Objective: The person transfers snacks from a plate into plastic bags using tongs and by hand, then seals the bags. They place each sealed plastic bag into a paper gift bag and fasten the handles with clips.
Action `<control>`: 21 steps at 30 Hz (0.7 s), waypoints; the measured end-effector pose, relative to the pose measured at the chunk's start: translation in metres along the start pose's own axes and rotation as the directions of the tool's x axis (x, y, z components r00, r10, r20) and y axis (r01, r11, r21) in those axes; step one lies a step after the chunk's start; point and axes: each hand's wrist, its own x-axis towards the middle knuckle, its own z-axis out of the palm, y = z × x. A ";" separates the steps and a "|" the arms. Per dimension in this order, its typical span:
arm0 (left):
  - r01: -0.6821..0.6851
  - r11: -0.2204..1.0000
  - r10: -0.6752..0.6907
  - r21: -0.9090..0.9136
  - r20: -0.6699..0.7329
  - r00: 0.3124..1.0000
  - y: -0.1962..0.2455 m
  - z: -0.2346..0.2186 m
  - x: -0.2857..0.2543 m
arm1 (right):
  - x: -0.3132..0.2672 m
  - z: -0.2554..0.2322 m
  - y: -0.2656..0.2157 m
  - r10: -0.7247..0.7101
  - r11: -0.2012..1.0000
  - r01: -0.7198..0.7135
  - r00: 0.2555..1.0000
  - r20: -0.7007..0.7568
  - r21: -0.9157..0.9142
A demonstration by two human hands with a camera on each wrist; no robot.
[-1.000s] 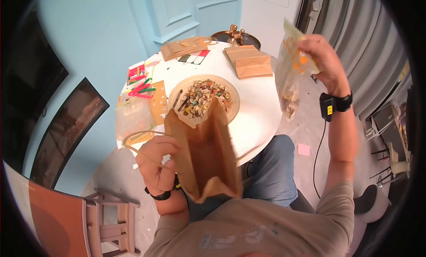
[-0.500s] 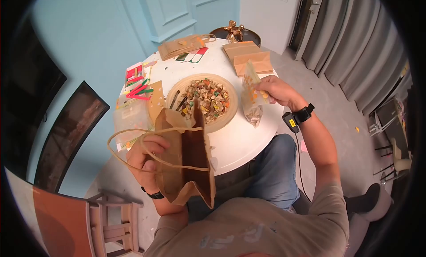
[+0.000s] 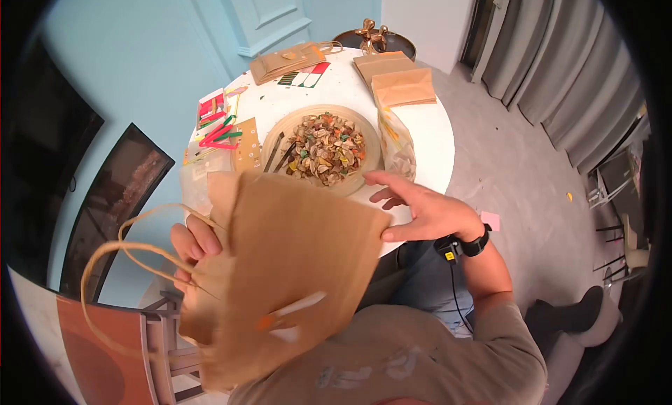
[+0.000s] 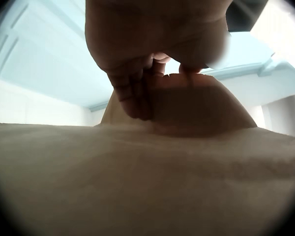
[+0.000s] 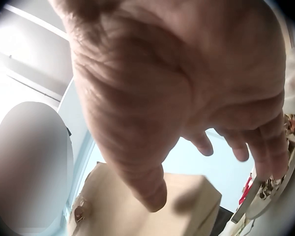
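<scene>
The left hand (image 3: 194, 247) has its fingers curled on the paper bag (image 3: 301, 244) at the handle end, gripping it; the bag is tipped over above the lap, handles (image 3: 140, 249) looping out left. The right hand (image 3: 430, 212) grasps nothing, fingers spread by the bag's other end; I can't tell if its thumb touches. Beyond, on the table (image 3: 434, 146), a pouch (image 3: 397, 153) stands beside a plate (image 3: 372, 133) of chips (image 3: 325, 149).

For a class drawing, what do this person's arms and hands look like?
The left hand and right hand are ungloved. The right wrist wears a black strap and box, with a yellow label and dark cable. The right sleeve is short, grey-brown. The left wrist is hidden.
</scene>
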 end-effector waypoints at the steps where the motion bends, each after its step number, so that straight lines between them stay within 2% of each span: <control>1: 0.022 1.000 -0.021 0.012 -0.027 0.999 0.000 0.000 0.000 | 0.003 0.009 0.004 -0.068 0.995 0.069 0.998 -0.014 0.067; 2: 0.043 0.999 -0.041 0.024 -0.055 0.998 0.000 0.001 0.000 | 0.004 0.014 0.008 -0.134 0.982 0.137 0.990 -0.031 0.133; 3: 0.063 0.997 -0.060 0.034 -0.083 0.995 0.000 0.001 -0.001 | 0.007 0.012 0.010 -0.146 0.953 0.110 0.983 0.112 0.283; 4: 0.082 0.996 -0.077 0.044 -0.109 0.991 -0.001 0.001 -0.001 | 0.009 0.019 0.013 -0.150 0.953 0.113 0.983 0.111 0.281; 5: 0.097 0.994 -0.089 0.053 -0.136 0.987 -0.001 0.002 -0.002 | 0.012 0.029 0.015 -0.184 0.853 0.094 0.975 0.126 0.514; 6: 0.115 0.991 -0.104 0.060 -0.165 0.981 -0.001 0.002 -0.002 | 0.015 0.036 0.015 -0.218 0.698 0.059 0.967 0.133 0.714; 10: 0.195 0.977 -0.163 0.090 -0.284 0.945 -0.002 0.005 -0.005 | 0.024 0.048 0.013 -0.084 0.776 0.021 0.994 0.070 0.631; 11: 0.210 0.972 -0.169 0.101 -0.315 0.934 -0.002 0.006 -0.006 | 0.028 0.051 0.019 -0.090 0.777 0.022 0.993 0.077 0.629; 13: 0.242 0.962 -0.179 0.126 -0.381 0.907 -0.002 0.008 -0.007 | 0.033 0.059 0.030 0.013 0.642 -0.010 1.000 0.002 0.767; 14: 0.257 0.957 -0.181 0.137 -0.413 0.893 -0.002 0.009 -0.008 | 0.033 0.061 0.030 0.005 0.644 -0.011 1.000 0.011 0.765; 16: 0.285 0.947 -0.185 0.151 -0.470 0.863 -0.002 0.011 -0.010 | 0.032 0.066 0.029 0.136 0.583 0.065 0.975 -0.176 0.810; 17: 0.297 0.942 -0.186 0.155 -0.494 0.849 -0.002 0.012 -0.010 | 0.032 0.066 0.027 0.127 0.588 0.070 0.976 -0.177 0.806; 19: 0.320 0.934 -0.192 0.156 -0.536 0.822 -0.003 0.014 -0.011 | 0.031 0.063 0.020 0.213 0.609 0.176 0.903 -0.373 0.773; 21: 0.344 0.927 -0.202 0.150 -0.575 0.793 -0.004 0.016 -0.012 | 0.029 0.058 0.012 0.191 0.621 0.238 0.878 -0.439 0.747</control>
